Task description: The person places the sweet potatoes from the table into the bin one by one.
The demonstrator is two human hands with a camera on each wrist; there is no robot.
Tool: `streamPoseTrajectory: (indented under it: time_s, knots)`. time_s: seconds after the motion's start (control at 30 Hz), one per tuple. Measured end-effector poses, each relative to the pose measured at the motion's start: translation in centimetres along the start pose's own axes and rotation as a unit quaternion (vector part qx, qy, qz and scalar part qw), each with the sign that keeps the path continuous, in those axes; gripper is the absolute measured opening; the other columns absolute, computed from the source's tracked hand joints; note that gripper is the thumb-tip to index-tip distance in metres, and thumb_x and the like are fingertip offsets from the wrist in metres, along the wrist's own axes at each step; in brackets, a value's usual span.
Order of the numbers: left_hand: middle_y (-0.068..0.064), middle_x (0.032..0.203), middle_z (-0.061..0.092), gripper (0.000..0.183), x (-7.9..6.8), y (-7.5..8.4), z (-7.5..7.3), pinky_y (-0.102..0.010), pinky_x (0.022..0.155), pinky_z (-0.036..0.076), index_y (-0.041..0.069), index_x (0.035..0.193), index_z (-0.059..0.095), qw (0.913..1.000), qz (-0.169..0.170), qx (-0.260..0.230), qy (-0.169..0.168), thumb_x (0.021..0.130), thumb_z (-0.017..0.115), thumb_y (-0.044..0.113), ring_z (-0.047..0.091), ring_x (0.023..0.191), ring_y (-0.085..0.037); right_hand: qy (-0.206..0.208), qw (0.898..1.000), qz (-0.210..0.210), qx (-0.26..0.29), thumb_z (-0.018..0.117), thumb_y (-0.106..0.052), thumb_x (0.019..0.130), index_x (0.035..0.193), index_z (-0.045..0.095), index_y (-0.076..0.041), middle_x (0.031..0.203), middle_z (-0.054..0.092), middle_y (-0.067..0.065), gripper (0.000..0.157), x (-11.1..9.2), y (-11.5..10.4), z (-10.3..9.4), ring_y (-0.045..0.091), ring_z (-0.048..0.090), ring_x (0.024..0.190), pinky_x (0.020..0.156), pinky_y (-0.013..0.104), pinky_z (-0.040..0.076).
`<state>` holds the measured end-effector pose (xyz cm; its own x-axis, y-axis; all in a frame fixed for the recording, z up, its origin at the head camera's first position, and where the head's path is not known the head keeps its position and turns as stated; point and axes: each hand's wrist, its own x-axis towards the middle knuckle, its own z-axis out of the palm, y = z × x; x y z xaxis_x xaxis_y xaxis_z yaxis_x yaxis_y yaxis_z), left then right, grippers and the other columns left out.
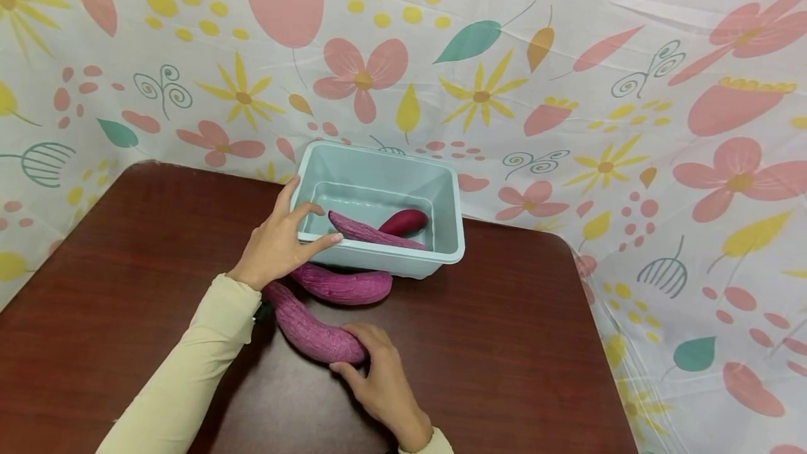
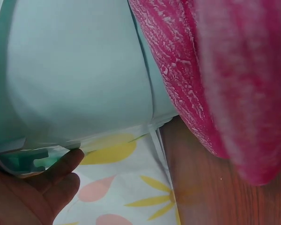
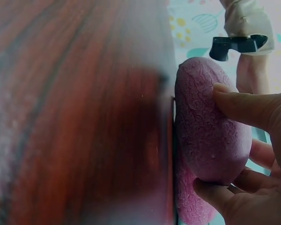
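My right hand (image 1: 386, 385) grips the thick lower end of a long, curved purple sweet potato (image 1: 312, 331), thumb on one side and fingers on the other. Its narrow end reaches toward my left wrist. A second wrinkled purple sweet potato (image 1: 353, 287) lies on the table, in front of the pale blue plastic tub (image 1: 457, 230). My left hand (image 1: 274, 247) holds the tub's near left corner, its thumb over the front rim and a bent finger inside. Within the tub are another purple sweet potato (image 1: 372, 233) and a smooth dark red eggplant-like piece (image 1: 405, 222).
The dark brown wooden table (image 1: 517, 342) ends at the back against a flower-printed cloth (image 1: 567, 90), which also hangs along both sides. The tub stands near the table's back edge. A black strap piece (image 3: 239, 44) sits on the left wrist.
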<state>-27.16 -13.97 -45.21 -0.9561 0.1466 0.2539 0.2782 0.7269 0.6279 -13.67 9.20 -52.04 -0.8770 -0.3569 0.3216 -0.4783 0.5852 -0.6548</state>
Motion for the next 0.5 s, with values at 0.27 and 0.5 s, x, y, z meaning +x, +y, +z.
streamPoseTrajectory:
  time_s: [0.27, 0.5]
  knots:
    - [-0.006, 0.172, 0.006, 0.060, -0.03, 0.07, 0.02, -0.048, 0.072, 0.054, 0.021, 0.124, 0.062, 1.0000, -0.001, 0.002, -0.001, 0.086, 0.065, 0.068, 0.066, 0.110, -0.040, 0.016, 1.000, -0.017, -0.001, 0.084, -0.021, 0.082, 0.127, 0.064, -0.016, 0.119, 0.068, -0.003, 0.049, 0.08, 0.07, -0.33, 0.014, 0.063, 0.113, 0.097, 0.034, 0.051]
    - [-0.003, 0.172, 0.006, 0.060, -0.04, 0.16, -0.04, -0.046, 0.070, 0.054, 0.023, 0.123, 0.062, 0.9999, -0.011, 0.005, 0.001, 0.085, 0.065, 0.070, 0.067, 0.111, -0.038, 0.029, 0.999, -0.027, 0.008, 0.083, -0.021, 0.083, 0.127, 0.064, -0.015, 0.120, 0.068, -0.002, 0.049, 0.07, 0.01, -0.81, 0.015, 0.063, 0.113, 0.097, 0.034, 0.051]
